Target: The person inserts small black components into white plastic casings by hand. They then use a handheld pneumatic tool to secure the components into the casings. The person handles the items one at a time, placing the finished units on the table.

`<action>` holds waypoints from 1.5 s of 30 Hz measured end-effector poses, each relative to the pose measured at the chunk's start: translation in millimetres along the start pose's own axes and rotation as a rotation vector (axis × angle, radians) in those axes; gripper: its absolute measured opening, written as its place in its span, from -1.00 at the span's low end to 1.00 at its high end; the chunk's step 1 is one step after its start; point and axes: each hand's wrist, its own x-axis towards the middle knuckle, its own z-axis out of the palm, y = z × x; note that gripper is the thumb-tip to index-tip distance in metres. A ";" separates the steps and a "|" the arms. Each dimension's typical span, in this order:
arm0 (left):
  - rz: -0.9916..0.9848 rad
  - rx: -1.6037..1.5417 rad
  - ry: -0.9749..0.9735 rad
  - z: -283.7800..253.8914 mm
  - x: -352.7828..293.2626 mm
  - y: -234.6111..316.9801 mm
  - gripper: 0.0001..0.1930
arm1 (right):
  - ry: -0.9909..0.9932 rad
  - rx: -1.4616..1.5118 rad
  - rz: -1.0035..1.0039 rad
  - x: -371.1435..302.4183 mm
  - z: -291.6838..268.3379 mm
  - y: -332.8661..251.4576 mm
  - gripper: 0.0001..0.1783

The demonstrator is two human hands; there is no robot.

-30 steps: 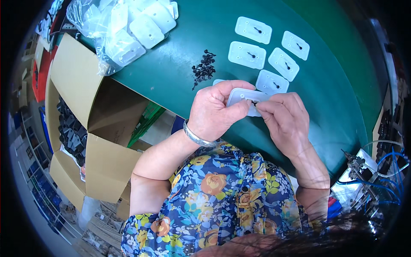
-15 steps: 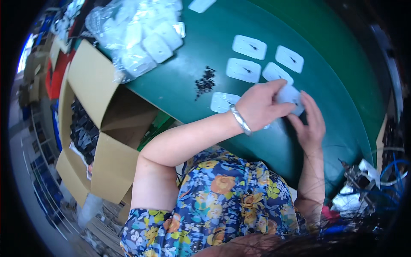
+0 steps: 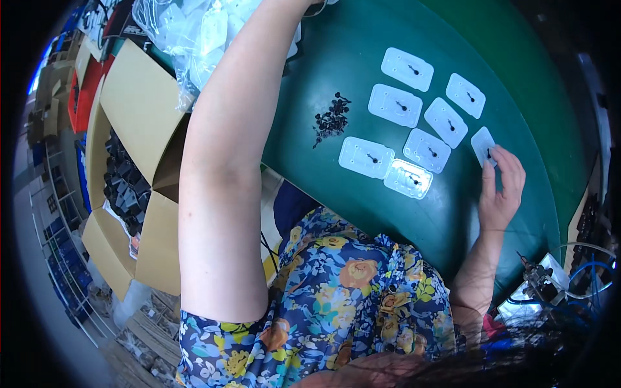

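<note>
Downward head-worn fisheye, apparently near

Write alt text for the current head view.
A right hand touches a white plate at a green table, near seven more plates, each with a black part. The left arm reaches past the top edge, its hand out of frame, overlapping a clear bag of white pieces. Loose black parts and an open box sit left.
</note>
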 end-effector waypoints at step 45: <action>-0.036 -1.718 -0.319 11.2 -267.0 69.9 -0.61 | -0.126 0.789 0.189 17.1 16.6 -81.1 -0.89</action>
